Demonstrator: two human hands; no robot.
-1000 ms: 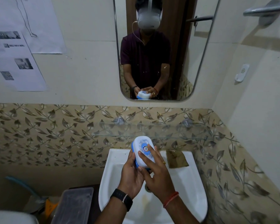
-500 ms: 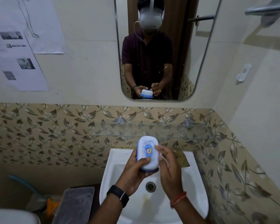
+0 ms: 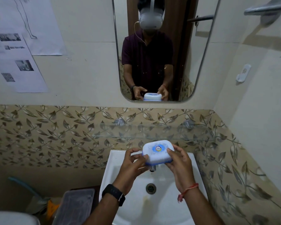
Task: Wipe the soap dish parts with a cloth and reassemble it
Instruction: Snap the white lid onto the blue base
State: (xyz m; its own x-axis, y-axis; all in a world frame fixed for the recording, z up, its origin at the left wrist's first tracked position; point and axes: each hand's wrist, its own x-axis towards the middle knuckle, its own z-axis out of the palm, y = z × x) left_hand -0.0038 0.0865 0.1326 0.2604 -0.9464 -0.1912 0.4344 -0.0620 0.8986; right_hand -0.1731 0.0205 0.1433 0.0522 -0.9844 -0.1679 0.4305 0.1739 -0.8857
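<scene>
Since the soap dish (image 3: 157,152) is seen closed, white lid seated on its blue base, reassembly is judged essentially done. It is held above the sink (image 3: 152,207), clasped between the left hand (image 3: 133,163) and right hand (image 3: 179,161). No cloth is seen.

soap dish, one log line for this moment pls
item: white-lidded blue-based plastic soap dish | state: closed, lid up | held: left hand + right hand at its ends | place: above white ceramic sink
</scene>
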